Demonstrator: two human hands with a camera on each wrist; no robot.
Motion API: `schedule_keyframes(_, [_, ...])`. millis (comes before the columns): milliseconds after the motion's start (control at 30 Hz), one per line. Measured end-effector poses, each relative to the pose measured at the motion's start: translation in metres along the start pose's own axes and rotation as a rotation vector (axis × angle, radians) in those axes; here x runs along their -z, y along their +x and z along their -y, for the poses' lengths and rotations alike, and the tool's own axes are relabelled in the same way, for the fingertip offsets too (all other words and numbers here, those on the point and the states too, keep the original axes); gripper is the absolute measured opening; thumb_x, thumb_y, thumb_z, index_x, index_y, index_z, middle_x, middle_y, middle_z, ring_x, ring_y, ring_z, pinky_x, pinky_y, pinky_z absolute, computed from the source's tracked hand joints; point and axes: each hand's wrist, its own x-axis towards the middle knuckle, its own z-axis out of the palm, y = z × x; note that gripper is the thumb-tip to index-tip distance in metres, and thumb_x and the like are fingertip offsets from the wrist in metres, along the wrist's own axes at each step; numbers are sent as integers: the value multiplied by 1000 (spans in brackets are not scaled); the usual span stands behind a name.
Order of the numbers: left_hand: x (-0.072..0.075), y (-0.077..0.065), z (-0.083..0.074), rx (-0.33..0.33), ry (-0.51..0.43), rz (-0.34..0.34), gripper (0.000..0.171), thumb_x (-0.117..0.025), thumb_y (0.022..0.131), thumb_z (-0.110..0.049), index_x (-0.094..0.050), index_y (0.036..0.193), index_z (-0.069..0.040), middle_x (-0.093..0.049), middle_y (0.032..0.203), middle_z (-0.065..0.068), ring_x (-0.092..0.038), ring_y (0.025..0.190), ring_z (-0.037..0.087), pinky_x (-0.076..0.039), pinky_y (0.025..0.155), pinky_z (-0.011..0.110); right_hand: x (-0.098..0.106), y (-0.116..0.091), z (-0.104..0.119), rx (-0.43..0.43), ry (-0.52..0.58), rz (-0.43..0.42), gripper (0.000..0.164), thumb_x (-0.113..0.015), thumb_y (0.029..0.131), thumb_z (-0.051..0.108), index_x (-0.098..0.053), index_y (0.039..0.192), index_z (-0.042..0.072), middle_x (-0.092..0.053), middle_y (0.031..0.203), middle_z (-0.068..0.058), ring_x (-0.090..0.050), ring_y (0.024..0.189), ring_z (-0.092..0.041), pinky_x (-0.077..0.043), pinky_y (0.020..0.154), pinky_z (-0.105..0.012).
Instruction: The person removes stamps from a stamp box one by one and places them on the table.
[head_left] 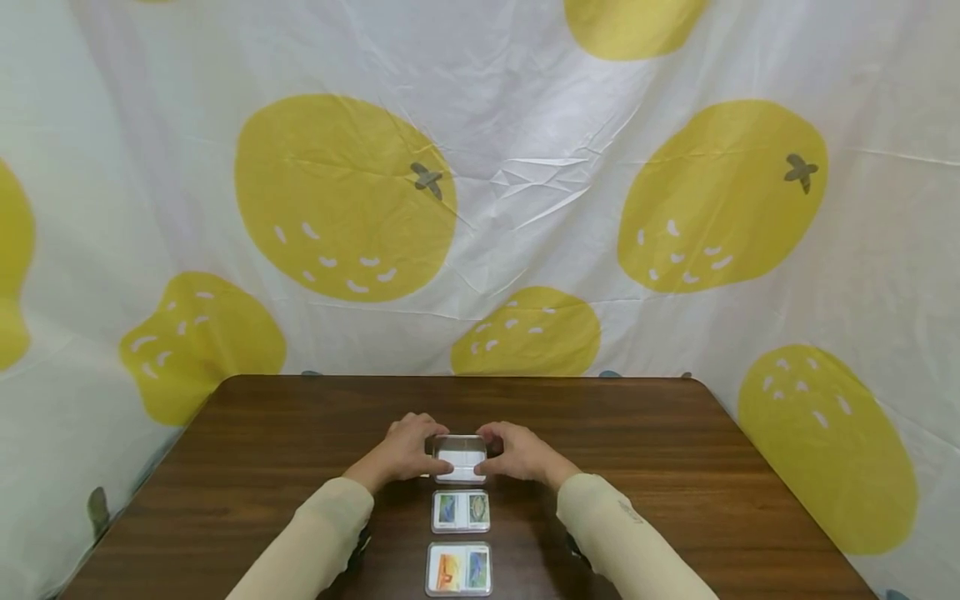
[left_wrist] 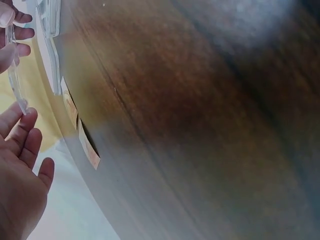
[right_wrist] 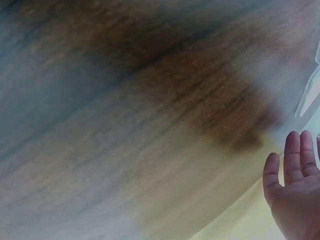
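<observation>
Both hands pinch a clear plastic lid [head_left: 461,444] from its two sides in the head view. My left hand [head_left: 402,447] has thumb and fingers at its left edge, and my right hand [head_left: 519,452] grips the right edge. From the left wrist, the clear lid [left_wrist: 16,82] is seen edge-on, raised off the table between fingertips. Below it lies a flat case with a white insert [head_left: 461,475]. Two small picture cards [left_wrist: 88,147] lie on the wood beneath the left hand. The right wrist view catches only part of the right hand [right_wrist: 297,187], its fingers extended.
Nearer the body lie two clear cases with paired pictures: one in greens and blues [head_left: 461,512], another in orange and blue [head_left: 459,570]. They line up on a dark wooden table [head_left: 675,492]. Behind the table hangs a white cloth with yellow fruit [head_left: 525,200].
</observation>
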Motion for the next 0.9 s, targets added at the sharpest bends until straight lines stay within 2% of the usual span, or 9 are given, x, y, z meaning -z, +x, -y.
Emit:
schedule_keyframes(267, [2, 1, -3, -2, 32, 25, 57, -83, 74, -34, -67, 119, -2, -60, 109, 9, -49, 106, 29, -36, 93, 50, 1, 2, 0, -6, -38, -6, 54, -84, 79, 25, -62, 124, 7, -63, 107, -3, -58, 101, -20, -46, 92, -43])
schedule_keyframes(633, [-1, 1, -1, -8, 65, 43, 57, -84, 74, -37, -69, 117, -3, -62, 109, 8, -50, 105, 29, -36, 93, 51, -1, 3, -1, -12, -113, 7, 56, -86, 77, 26, -63, 122, 4, -63, 111, -6, -58, 107, -24, -45, 96, -46])
schedule_keyframes(900, [-3, 0, 1, -38, 95, 53, 54, -84, 74, -37, -71, 115, -4, -62, 108, 9, -50, 103, 29, -36, 89, 51, -4, 3, -5, 21, -185, -7, 54, -87, 75, 30, -66, 117, 5, -61, 105, -4, -57, 101, -22, -45, 93, -44])
